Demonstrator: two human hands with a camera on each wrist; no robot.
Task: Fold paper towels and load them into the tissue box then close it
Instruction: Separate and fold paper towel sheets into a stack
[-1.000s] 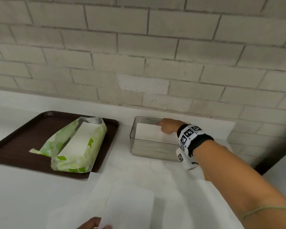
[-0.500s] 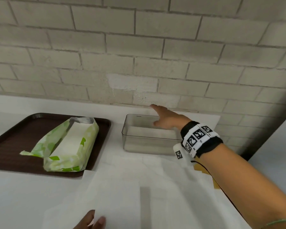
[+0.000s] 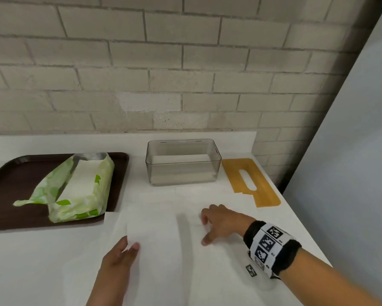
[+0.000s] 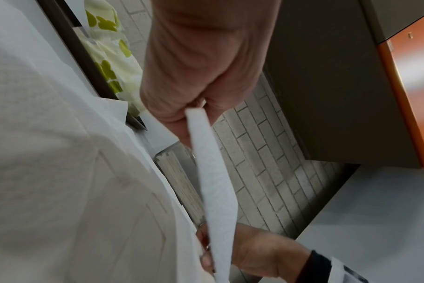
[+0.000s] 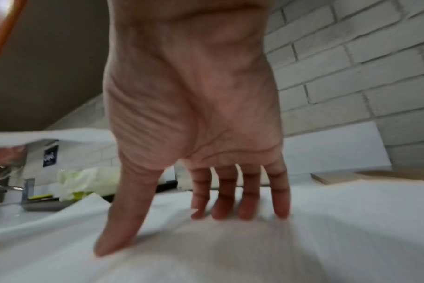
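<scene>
The desk (image 3: 31,261) carries a towel (image 3: 159,250) under both hands. Beyond the right hand (image 3: 221,224) stands the open box (image 3: 183,173), lid (image 3: 249,182) beside it. That hand's spread fingers press the towel; the left hand (image 3: 119,259) pinches its lifted edge.

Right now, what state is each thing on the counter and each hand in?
Clear plastic tissue box: open, lid off, folded towels inside.
Tan wooden slotted lid: flat on the counter, right of the box.
Green-patterned towel package: torn open, on the brown tray.
White paper towel sheet: partly folded, one edge lifted.
Left hand: pinches that edge.
Right hand: fingers straight, pressing the sheet.
</scene>
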